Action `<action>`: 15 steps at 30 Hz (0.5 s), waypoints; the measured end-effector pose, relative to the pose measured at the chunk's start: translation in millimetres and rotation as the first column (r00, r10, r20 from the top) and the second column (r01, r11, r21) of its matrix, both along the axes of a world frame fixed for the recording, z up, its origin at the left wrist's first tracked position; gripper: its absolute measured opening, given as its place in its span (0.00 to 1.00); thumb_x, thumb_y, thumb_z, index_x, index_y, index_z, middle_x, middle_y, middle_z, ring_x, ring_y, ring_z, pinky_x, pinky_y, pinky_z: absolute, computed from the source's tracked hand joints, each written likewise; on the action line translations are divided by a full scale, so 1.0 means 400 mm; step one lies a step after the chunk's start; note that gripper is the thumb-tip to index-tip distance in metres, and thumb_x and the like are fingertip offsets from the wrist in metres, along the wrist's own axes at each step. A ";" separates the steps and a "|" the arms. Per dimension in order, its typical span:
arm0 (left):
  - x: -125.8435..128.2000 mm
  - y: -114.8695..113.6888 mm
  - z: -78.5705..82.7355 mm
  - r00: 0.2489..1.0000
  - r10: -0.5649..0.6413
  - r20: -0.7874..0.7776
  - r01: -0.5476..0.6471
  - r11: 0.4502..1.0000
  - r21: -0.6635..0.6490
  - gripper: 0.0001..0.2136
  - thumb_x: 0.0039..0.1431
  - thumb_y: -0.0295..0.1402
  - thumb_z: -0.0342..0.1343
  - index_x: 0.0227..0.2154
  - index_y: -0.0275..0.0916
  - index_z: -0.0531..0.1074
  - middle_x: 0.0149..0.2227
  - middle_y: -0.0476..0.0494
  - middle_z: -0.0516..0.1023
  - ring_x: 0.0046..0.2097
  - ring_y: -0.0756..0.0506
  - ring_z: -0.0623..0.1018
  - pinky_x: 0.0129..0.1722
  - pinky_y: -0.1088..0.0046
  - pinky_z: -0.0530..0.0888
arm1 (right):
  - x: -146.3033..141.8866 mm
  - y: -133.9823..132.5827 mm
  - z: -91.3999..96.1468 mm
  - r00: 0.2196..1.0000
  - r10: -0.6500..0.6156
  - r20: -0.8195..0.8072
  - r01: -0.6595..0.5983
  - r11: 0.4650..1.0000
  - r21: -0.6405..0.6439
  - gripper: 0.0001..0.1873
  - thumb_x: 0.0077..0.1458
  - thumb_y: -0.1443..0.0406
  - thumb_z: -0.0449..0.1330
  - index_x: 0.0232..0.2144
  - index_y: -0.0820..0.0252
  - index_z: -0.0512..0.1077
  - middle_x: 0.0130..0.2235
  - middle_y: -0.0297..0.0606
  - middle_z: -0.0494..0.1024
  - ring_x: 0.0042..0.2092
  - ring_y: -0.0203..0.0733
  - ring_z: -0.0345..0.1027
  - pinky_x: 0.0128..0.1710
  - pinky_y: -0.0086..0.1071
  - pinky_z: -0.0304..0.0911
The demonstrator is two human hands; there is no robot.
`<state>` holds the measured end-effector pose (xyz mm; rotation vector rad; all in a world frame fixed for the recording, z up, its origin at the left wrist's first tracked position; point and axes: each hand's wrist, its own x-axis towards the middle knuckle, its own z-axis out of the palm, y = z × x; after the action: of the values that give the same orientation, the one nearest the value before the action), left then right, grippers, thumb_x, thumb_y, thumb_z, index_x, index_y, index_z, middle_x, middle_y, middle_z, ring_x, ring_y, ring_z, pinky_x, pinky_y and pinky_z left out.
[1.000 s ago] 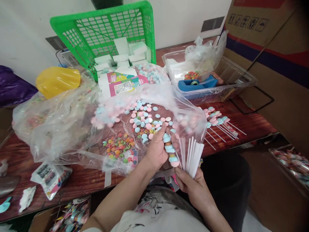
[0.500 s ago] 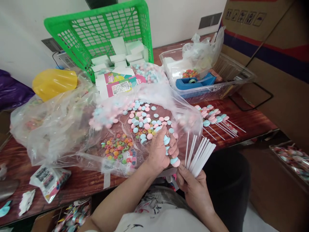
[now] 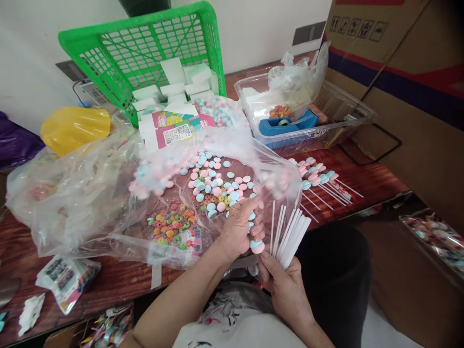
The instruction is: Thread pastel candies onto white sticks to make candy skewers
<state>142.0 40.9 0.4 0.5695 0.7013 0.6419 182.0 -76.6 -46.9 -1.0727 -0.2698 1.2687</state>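
My left hand (image 3: pixel 239 226) is closed around a candy skewer (image 3: pixel 255 244), a stick with pink and blue discs stacked on it, at the near edge of an open clear plastic bag (image 3: pixel 90 193). My right hand (image 3: pixel 281 282) grips a fan of several white sticks (image 3: pixel 288 232) just right of the left hand. Loose pink and blue candy discs (image 3: pixel 213 179) and coloured ring candies (image 3: pixel 170 227) lie inside the bag on the wooden table (image 3: pixel 119 278). Finished skewers (image 3: pixel 319 176) lie in a row to the right.
A green plastic basket (image 3: pixel 145 53) with white boxes leans at the back. A clear tray (image 3: pixel 357 116) holds a blue tape dispenser (image 3: pixel 288 125). A yellow bag (image 3: pixel 74 128) sits back left. Cardboard boxes (image 3: pixel 406 77) stand at the right. Small packets (image 3: pixel 67 280) lie near left.
My left hand has closed tighter around the candy skewer, hiding most discs. The white sticks fanned out wider, then drew a little closer. The view shifted slightly.
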 end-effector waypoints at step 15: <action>0.042 -0.001 0.020 0.997 0.069 0.035 -0.067 0.996 -0.056 0.21 0.51 0.45 0.61 0.17 0.38 0.59 0.13 0.57 0.58 0.12 0.56 0.60 0.11 0.81 0.59 | 0.031 0.007 -0.008 0.984 -0.038 0.172 0.032 0.999 0.038 0.25 0.53 0.51 0.60 0.16 0.58 0.57 0.14 0.24 0.52 0.18 0.27 0.41 0.17 0.25 0.38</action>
<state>158.7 40.4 8.5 0.4841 0.7040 0.6925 194.2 -73.9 -50.3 -1.1545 -0.4013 1.1372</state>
